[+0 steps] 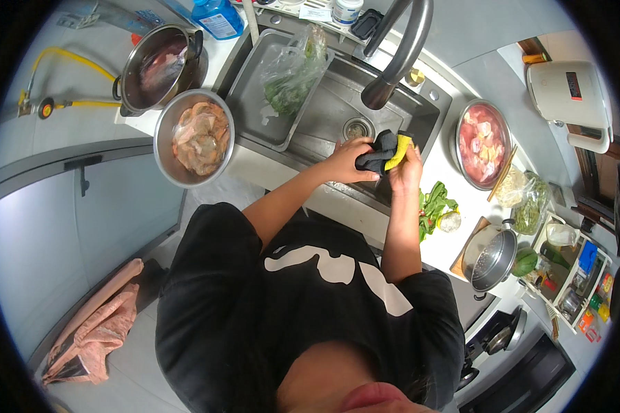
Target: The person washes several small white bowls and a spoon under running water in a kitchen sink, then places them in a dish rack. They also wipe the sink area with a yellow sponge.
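Note:
Over the front of the grey sink basin [315,121], my left hand [347,161] grips a bunched black cloth [384,147]. The cloth has a yellow part [399,153] on its right side, which my right hand [407,169] holds between thumb and fingers. Beyond my hands is the round drain [358,129], below the curved dark metal faucet [392,72]. A grey tray [245,108] lies in the left side of the sink, with leafy greens in a clear plastic bag [292,77] on it.
Left stand a metal bowl of shrimp [199,137] and a deep pot [157,72]. Right are a bowl of raw meat [483,144], chopsticks [502,173], loose green leaves [435,204], a small jar [449,221] and a steamer pot [491,258]. A blue bottle [218,19] stands behind.

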Motion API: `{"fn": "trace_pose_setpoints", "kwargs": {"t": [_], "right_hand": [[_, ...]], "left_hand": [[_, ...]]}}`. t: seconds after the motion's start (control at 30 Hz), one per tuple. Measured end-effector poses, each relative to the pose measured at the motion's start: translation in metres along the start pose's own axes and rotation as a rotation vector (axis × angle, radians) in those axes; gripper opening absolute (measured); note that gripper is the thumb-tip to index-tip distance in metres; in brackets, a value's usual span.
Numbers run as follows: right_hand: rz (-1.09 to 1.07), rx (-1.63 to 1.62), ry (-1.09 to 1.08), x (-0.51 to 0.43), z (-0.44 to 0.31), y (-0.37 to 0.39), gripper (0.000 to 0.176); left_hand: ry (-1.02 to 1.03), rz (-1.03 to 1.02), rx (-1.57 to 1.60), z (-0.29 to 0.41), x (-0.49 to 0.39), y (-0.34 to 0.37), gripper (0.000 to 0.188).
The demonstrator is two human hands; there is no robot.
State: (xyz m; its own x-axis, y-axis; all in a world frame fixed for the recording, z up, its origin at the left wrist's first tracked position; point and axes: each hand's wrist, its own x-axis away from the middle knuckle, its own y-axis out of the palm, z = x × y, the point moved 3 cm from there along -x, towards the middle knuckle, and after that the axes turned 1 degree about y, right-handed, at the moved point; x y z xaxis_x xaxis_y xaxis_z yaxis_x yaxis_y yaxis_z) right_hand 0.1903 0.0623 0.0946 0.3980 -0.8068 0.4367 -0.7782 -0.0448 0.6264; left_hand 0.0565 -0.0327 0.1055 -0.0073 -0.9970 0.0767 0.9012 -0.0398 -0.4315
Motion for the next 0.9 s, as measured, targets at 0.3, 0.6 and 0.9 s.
{"fn": "trace_pose_setpoints", "kwargs": {"t": [0.3,0.6,0.9], "right_hand": [[-0.243,0.454,-0.236,0.059,-0.024,0.051,0.022],[-0.396,0.518,-0.375,0.078,-0.028,0.062,0.019],[0.428,0.246,-0.046,0.053,-0.009,0.011,0.045]], "left_hand": [[0.060,0.025,-0.121,0.016,-0.005,0.010,0.104],[0.293,0.224,0.153,0.032,-0.009,0.003,0.072],[-0.160,0.153,0.117,0.025,-0.012,0.002,0.059]]}}
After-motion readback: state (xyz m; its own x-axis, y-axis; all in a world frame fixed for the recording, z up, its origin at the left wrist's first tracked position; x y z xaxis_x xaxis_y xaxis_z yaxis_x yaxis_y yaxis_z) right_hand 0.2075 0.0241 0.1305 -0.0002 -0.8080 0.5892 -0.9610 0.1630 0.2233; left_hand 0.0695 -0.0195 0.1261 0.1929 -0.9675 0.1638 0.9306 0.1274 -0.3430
